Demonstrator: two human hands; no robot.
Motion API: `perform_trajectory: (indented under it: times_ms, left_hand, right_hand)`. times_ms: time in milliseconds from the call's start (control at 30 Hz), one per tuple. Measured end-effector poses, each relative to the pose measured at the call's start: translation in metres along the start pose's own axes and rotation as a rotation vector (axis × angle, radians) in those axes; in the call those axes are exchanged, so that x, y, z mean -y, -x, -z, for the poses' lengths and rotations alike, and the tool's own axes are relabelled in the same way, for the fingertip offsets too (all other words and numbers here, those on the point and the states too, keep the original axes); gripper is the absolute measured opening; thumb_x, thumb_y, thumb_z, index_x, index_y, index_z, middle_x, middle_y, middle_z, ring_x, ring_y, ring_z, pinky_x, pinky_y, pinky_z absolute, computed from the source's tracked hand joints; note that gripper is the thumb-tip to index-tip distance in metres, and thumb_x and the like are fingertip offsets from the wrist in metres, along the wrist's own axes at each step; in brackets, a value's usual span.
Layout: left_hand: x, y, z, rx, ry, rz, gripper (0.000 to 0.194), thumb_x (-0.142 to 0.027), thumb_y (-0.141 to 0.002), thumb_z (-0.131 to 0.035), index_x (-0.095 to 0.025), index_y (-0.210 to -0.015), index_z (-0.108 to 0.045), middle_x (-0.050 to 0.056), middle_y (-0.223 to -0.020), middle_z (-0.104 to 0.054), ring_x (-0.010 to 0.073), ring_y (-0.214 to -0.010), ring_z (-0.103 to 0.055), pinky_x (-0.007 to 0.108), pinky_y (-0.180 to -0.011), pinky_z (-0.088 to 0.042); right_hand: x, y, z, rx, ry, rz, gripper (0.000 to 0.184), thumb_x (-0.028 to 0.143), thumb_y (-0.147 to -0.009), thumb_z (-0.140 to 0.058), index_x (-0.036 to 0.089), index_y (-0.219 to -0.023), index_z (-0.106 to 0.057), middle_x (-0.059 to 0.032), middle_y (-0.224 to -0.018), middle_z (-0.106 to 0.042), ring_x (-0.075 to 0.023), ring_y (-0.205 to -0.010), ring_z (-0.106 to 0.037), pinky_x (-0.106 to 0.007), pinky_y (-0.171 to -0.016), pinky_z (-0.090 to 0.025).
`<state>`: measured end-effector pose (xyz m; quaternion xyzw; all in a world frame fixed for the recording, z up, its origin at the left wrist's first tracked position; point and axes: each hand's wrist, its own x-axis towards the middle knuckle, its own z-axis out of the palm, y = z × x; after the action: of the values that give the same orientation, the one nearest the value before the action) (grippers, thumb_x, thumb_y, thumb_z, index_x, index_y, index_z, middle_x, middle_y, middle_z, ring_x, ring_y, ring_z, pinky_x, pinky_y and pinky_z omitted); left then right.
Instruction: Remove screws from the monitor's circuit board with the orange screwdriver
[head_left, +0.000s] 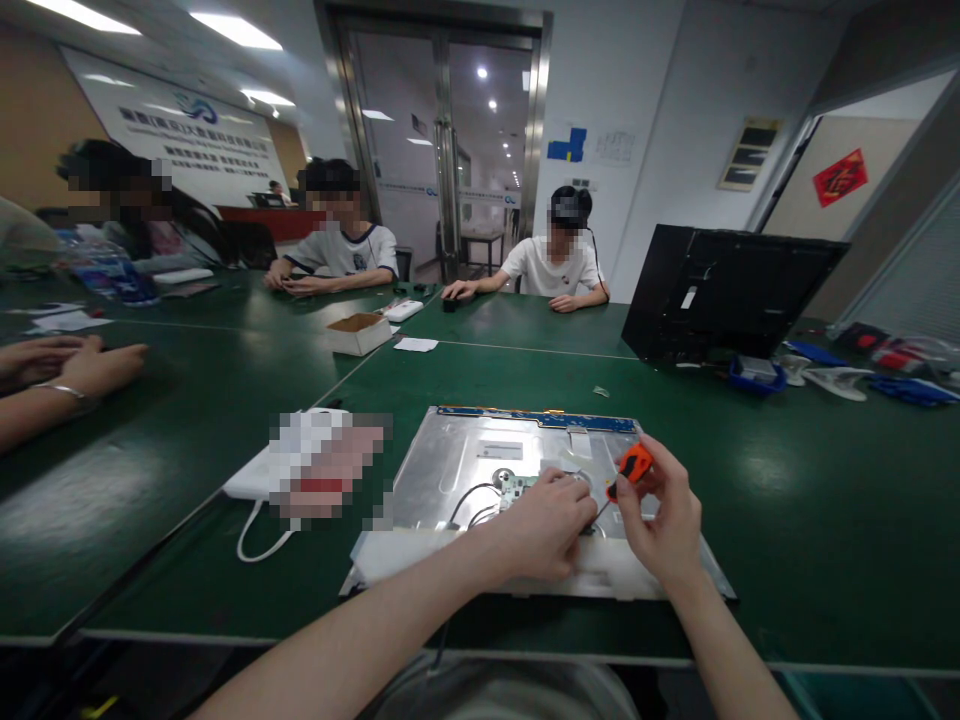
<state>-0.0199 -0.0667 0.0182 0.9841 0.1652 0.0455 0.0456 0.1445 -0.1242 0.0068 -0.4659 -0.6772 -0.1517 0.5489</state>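
Note:
A silver display panel [442, 470] lies back side up on the table in front of me, with a blue circuit strip [517, 416] along its far edge. My right hand [667, 520] grips an orange and black screwdriver [632, 470] over the panel's right half. The screwdriver's thin shaft slants down to the left, toward my other hand's fingertips; its tip is hidden. My left hand [551, 520] rests on the panel with fingers curled and pressed together, beside a small green circuit board [514, 488] with black cables. What those fingers hold is hidden.
A white power bank [259, 470] with a cable lies left of the panel. An open cardboard box [358, 335] stands farther back. A black monitor casing [727, 290] and a blue tray [757, 375] are at right. Several people sit around the table; a co-worker's hands [82, 370] are at left.

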Motion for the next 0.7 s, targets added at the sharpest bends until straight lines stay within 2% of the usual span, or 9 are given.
perform_trajectory:
  times_ms: [300, 400, 567, 700]
  left_hand:
    - [-0.0007, 0.0008, -0.0003, 0.004, 0.021, -0.003, 0.030, -0.017, -0.074, -0.063, -0.013, -0.104, -0.060, 0.014, -0.116, -0.063, 0.0276, -0.107, -0.058, 0.041, -0.102, -0.039]
    - [0.0000, 0.0009, -0.0012, 0.000, 0.029, -0.005, 0.031, -0.017, -0.074, -0.064, -0.015, -0.104, -0.059, 0.013, -0.115, -0.064, 0.0276, -0.106, -0.058, 0.041, -0.102, -0.039]
    - [0.0002, 0.0001, -0.0006, -0.001, 0.016, -0.003, 0.023, -0.019, -0.074, -0.063, -0.015, -0.097, -0.059, 0.011, -0.104, -0.065, 0.0264, -0.098, -0.060, 0.041, -0.097, -0.041]
    - [0.0000, -0.0003, -0.0010, -0.006, 0.004, 0.000, 0.021, -0.019, -0.073, -0.064, -0.016, -0.093, -0.058, 0.011, -0.102, -0.065, 0.0264, -0.097, -0.060, 0.041, -0.096, -0.042]
  right_hand:
    - [-0.0041, 0.0003, -0.0035, -0.080, 0.047, 0.112, 0.043, 0.031, -0.095, -0.061, 0.025, -0.134, -0.044, 0.0065, -0.070, -0.053, -0.0093, -0.045, -0.047, -0.019, -0.041, -0.044]
    - [-0.0027, -0.0011, -0.0017, -0.045, 0.029, 0.111, 0.043, 0.031, -0.096, -0.059, 0.024, -0.136, -0.045, 0.0048, -0.072, -0.055, -0.0095, -0.046, -0.048, -0.020, -0.041, -0.045]
    - [0.0015, -0.0032, 0.0010, 0.035, -0.026, 0.066, 0.047, 0.025, -0.099, -0.049, 0.022, -0.145, -0.039, -0.0049, -0.092, -0.069, -0.0110, -0.052, -0.058, -0.023, -0.046, -0.052]
    - [0.0007, -0.0028, -0.0004, 0.019, -0.005, 0.052, 0.046, 0.024, -0.099, -0.051, 0.021, -0.143, -0.041, -0.0001, -0.078, -0.065, -0.0113, -0.049, -0.058, -0.021, -0.044, -0.051]
